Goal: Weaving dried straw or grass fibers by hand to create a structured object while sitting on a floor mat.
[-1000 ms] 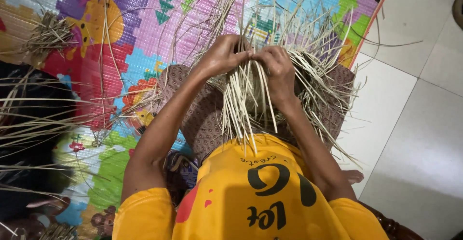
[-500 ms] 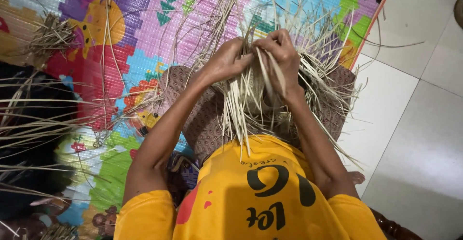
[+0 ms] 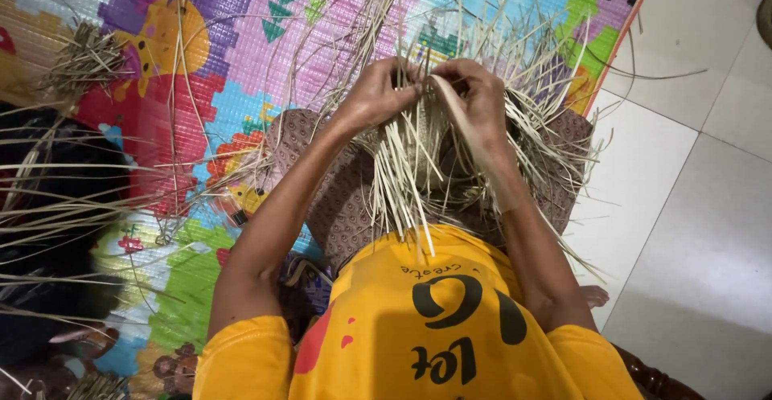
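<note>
Both hands, left hand [image 3: 376, 94] & right hand [image 3: 476, 98], pinching straw strips [image 3: 402, 183] over lap.

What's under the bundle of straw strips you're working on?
Under the straw strips lies brown patterned cloth over the lap, and beneath that the colourful play mat. Both the left hand and right hand grip the strips; whatever is directly below is covered.

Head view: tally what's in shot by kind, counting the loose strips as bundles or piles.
Hands: 2, left hand and right hand, both gripping the strip bundle
Strip bundle in hand: 1
Loose strip pile on the mat: 1
Play mat: 1
Total: 5
</note>
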